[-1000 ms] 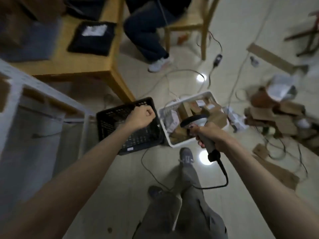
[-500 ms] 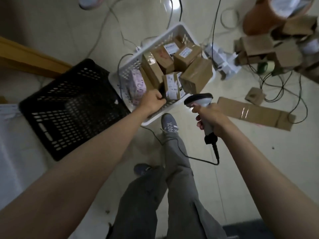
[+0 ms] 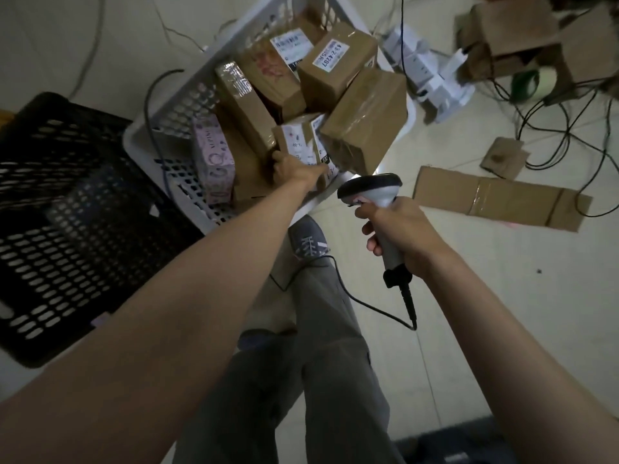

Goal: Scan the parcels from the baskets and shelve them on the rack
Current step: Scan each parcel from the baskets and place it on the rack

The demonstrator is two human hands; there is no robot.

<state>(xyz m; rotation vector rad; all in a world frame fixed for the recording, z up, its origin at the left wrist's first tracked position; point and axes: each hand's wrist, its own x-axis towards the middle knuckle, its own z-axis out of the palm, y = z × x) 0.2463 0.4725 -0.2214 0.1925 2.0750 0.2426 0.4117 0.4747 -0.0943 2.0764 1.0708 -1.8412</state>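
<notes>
- The black basket (image 3: 77,222) looks emptied, so I judge one basket done.
- The white basket (image 3: 187,105) holds many parcels, none shelved in view.
- At its near edge, the left hand (image 3: 294,170) grasps a small labelled parcel (image 3: 303,145).
- The right hand (image 3: 398,231) clenches the scanner (image 3: 375,192) just beside it; scanning comes next.

The left hand (image 3: 294,170) has reached deeper into the white basket (image 3: 187,105), now gripping a small labelled parcel (image 3: 298,142).
</notes>
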